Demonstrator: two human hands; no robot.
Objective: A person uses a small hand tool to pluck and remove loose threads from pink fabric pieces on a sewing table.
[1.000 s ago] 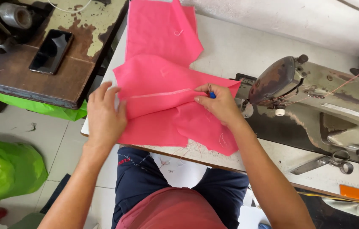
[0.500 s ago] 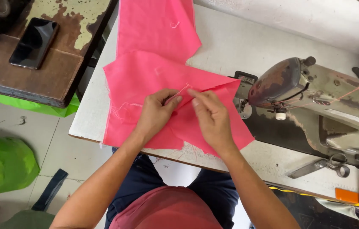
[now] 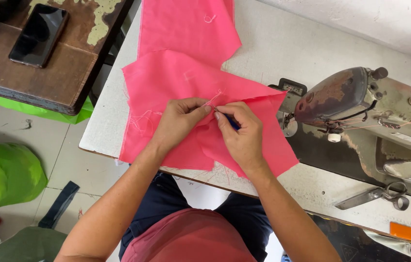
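Pink fabric (image 3: 186, 82) lies flat on white table (image 3: 273, 48) w/ long axis running away from person, both hands at its near middle: left hand (image 3: 178, 123) pinching loose thread (image 3: 212, 98), right hand (image 3: 242, 133) closed on small blue tool (image 3: 231, 122), fingertips nearly touching.

Left grip (image 3: 181, 121) and right grip (image 3: 242, 133) fingertip to fingertip, both pinched, forearms converging.
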